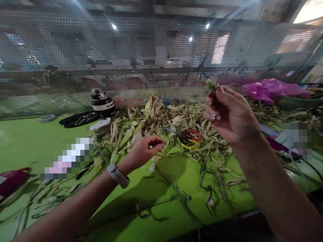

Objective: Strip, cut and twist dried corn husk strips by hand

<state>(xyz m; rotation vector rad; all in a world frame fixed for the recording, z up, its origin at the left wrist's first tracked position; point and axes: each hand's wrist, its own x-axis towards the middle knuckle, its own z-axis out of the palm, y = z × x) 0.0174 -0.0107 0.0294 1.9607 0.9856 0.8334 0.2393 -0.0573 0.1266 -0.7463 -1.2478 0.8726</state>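
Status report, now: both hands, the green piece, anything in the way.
Right hand raised, pinching small green piece. Left hand lower, curled, hold unclear. Scissors among dry plant scraps, between the hands.

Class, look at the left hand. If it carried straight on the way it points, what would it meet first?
Probably the scissors or the scraps around them: the left hand points rightward to them. Its height is unclear, so it might pass above.

Small green plant piece (210, 85) — pinched aloft
It is held by the right hand (230, 111), its blunt end left exposed — tilted up and leftward.
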